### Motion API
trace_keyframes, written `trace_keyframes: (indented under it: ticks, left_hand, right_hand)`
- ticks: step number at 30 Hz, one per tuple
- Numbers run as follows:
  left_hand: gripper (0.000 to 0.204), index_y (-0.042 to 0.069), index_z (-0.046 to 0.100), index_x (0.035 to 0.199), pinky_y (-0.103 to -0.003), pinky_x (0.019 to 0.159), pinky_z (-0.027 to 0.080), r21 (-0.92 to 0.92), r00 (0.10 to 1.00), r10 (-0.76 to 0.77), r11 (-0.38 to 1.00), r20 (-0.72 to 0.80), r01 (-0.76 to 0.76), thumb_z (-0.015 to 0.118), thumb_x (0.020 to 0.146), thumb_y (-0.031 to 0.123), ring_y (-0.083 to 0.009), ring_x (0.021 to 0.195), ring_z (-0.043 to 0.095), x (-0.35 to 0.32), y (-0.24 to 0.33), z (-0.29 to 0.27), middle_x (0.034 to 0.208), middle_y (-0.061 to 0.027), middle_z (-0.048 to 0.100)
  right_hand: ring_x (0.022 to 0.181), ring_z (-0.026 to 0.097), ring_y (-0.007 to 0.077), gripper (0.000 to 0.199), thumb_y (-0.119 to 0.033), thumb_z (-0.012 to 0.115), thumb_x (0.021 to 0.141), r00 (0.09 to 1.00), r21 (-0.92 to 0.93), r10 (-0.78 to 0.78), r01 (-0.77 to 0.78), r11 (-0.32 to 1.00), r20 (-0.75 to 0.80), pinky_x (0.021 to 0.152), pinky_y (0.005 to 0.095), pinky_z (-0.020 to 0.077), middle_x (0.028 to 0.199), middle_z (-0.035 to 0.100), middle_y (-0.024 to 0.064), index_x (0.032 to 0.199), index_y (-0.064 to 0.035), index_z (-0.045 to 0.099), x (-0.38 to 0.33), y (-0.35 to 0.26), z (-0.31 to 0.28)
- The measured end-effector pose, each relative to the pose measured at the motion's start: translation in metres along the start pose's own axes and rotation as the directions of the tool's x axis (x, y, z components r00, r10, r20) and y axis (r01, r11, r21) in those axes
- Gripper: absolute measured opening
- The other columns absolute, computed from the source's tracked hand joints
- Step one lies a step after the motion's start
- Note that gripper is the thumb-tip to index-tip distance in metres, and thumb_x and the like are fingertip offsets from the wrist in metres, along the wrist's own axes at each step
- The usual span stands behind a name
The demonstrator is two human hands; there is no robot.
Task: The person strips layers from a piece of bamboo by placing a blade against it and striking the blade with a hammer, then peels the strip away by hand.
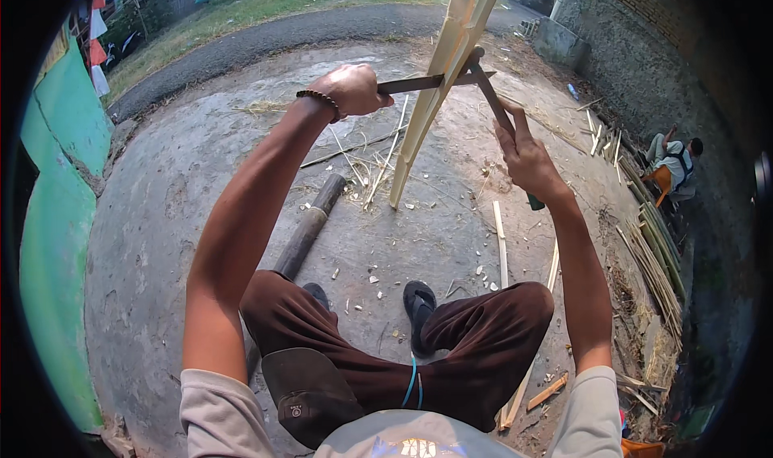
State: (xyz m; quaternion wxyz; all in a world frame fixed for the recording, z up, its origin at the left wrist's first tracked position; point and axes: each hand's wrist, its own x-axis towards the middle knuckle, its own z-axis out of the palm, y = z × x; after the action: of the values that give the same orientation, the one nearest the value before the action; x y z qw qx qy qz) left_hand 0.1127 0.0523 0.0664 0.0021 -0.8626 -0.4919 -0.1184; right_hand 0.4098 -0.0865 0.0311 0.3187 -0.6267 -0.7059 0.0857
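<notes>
My left hand (352,90), a braided band at its wrist, is closed round the handle of a machete (412,84). The blade runs sideways into a long, pale split bamboo piece (412,148), and its tip shows on the far right side. That bamboo stands tilted, its lower end near the ground and its upper end beyond the top of the picture. My right hand (527,156) grips a hammer (490,96) with a green handle end. The hammer's head is close to the blade's tip; whether they touch I cannot tell.
A dark bamboo pole (310,226) lies by my left knee. Shavings and thin strips (501,245) are scattered over the concrete (177,208). Bamboo lengths (660,257) are piled along the right wall, where another person (675,162) sits. A green wall (56,273) stands left.
</notes>
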Motion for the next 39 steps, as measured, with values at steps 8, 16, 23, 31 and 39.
trace_keyframes:
  ticks: [8,16,23,31,39]
  left_hand:
    - [0.063,-0.003,0.066,0.068,-0.040,0.046,0.047,-0.083,0.993,-0.069,0.994,0.091,0.077,0.070,0.089,0.056,-0.0206,0.046,0.058,-0.004,0.004,-0.008,0.054,-0.0093,0.058]
    - [0.061,-0.006,0.071,0.081,-0.043,0.060,0.053,-0.013,0.996,-0.075,0.997,0.038,0.076,0.070,0.088,0.055,-0.0264,0.062,0.066,0.000,-0.003,0.006,0.066,-0.0149,0.065]
    - [0.067,-0.005,0.067,0.071,-0.041,0.048,0.048,-0.057,0.986,-0.118,0.990,0.118,0.125,0.070,0.088,0.060,-0.0218,0.051,0.062,-0.009,-0.008,-0.001,0.059,-0.0110,0.062]
    - [0.063,-0.005,0.069,0.079,-0.044,0.058,0.050,-0.038,0.994,-0.085,0.995,0.067,0.087,0.069,0.089,0.057,-0.0266,0.059,0.065,-0.004,0.001,0.018,0.064,-0.0138,0.064]
    - [0.055,-0.004,0.074,0.093,-0.045,0.074,0.055,-0.065,0.956,-0.227,0.968,0.187,0.243,0.071,0.089,0.050,-0.0320,0.081,0.071,-0.017,-0.019,0.007,0.081,-0.0190,0.071]
  right_hand:
    - [0.046,0.039,0.0014,0.043,-0.036,0.045,0.109,0.920,0.318,-0.151,0.274,0.908,-0.361,0.040,0.0211,0.0313,0.066,0.046,-0.0023,0.150,-0.0235,0.036,0.005,-0.063,-0.082]
    - [0.061,0.054,0.0170,0.046,-0.027,0.049,0.107,0.909,0.112,0.320,-0.359,0.927,0.265,0.060,0.0388,0.0476,0.072,0.054,0.0066,0.151,-0.0203,0.038,-0.021,-0.003,0.000]
    - [0.044,0.032,0.0006,0.051,-0.035,0.049,0.108,0.984,0.515,0.080,0.013,0.857,-0.158,0.039,0.0204,0.0292,0.065,0.037,-0.0071,0.156,-0.0266,0.034,-0.020,-0.056,-0.061]
    - [0.048,0.044,0.0084,0.041,-0.028,0.041,0.109,0.943,0.304,0.252,-0.310,0.901,0.217,0.042,0.0283,0.0403,0.066,0.044,-0.0003,0.148,-0.0156,0.032,-0.010,-0.002,0.028]
    - [0.075,0.062,0.0289,0.045,-0.034,0.048,0.107,0.926,0.019,0.129,-0.145,0.989,0.356,0.078,0.0448,0.0516,0.083,0.061,0.0152,0.149,-0.0197,0.041,-0.051,0.037,0.054]
